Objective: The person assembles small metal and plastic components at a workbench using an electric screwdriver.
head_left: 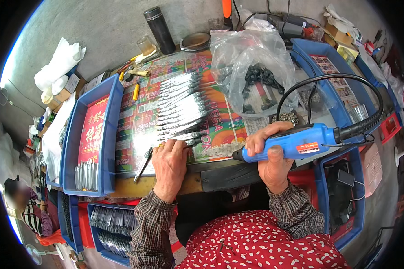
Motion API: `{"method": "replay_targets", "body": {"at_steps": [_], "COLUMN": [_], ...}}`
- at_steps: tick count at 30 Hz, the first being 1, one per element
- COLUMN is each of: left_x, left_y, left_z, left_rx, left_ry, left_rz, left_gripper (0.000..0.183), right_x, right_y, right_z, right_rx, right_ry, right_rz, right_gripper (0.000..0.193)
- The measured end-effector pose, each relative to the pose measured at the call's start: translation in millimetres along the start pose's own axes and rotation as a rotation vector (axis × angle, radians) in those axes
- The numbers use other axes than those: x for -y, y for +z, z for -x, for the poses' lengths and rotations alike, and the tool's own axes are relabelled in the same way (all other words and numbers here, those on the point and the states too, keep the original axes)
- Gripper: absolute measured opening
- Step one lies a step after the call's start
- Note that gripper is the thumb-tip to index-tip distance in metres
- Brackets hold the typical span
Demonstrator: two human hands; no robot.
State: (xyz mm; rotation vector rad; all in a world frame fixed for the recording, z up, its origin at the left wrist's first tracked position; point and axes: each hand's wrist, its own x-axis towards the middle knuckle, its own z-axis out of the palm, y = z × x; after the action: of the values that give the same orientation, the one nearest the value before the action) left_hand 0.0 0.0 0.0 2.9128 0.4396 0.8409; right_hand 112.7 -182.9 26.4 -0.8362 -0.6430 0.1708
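My right hand (276, 163) is wrapped round a blue corded electric screwdriver (300, 144). Its dark tip points left over the table's near edge. My left hand (169, 168) has its fingers bent at the near end of a row of slim silver metal pieces with dark ends (179, 110). One such piece (191, 141) sticks out to the right from under those fingers, which seem closed on it; the fingertips are partly hidden. Just left of that hand, a single slim silver piece (142, 167) with a dark end lies slanted at the table's edge.
A blue bin (110, 130) with silver pieces stands left. Behind the screwdriver lies a clear plastic bag (229, 58) of black parts; its thick cable loops at right. Farther back are a black flask (159, 30) and a yellow-handled screwdriver (136, 92). Another person (33, 215) sits far left.
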Motion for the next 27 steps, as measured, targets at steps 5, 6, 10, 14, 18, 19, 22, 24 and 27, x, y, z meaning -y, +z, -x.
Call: {"method": "replay_targets", "body": {"at_steps": [5, 6, 10, 14, 18, 19, 22, 24, 27], "left_x": [-10, -10, -9, -13, -17, -18, -28, -33, -42], "left_y": [3, 3, 2, -4, -6, -6, -11, -14, -22], "left_z": [-1, -1, -3, -2, 3, 4, 5, 8, 11], "left_rx": [0.003, 0.004, 0.022, 0.004, -0.042, -0.039, -0.050, -0.027, 0.048], "left_ry": [0.011, 0.012, 0.044, 0.053, 0.002, -0.074, -0.111, -0.222, -0.283], "left_rz": [0.022, 0.023, 0.081, 0.125, 0.278, 0.415, 0.564, 0.726, 0.770], "left_gripper": [0.014, 0.014, 0.016, 0.018, 0.016, 0.014, 0.018, 0.022, 0.023], "right_x": [-3, -3, 1, 1, -6, -7, -8, -7, -5], "right_y": [-12, -12, -5, -1, -6, -6, -5, -6, -7], "right_z": [-1, -1, 0, 0, -1, -1, -1, -3, -5], "right_rx": [0.069, 0.067, 0.031, -0.010, 0.047, 0.051, 0.048, 0.039, 0.016], "right_ry": [-0.056, -0.057, -0.015, 0.022, -0.049, -0.058, -0.066, -0.064, -0.040], "right_rz": [-0.127, -0.126, -0.062, 0.001, -0.139, -0.134, -0.129, -0.126, -0.144], "right_gripper": [0.037, 0.037, 0.038, 0.043, 0.033, 0.033, 0.035, 0.036, 0.041]}}
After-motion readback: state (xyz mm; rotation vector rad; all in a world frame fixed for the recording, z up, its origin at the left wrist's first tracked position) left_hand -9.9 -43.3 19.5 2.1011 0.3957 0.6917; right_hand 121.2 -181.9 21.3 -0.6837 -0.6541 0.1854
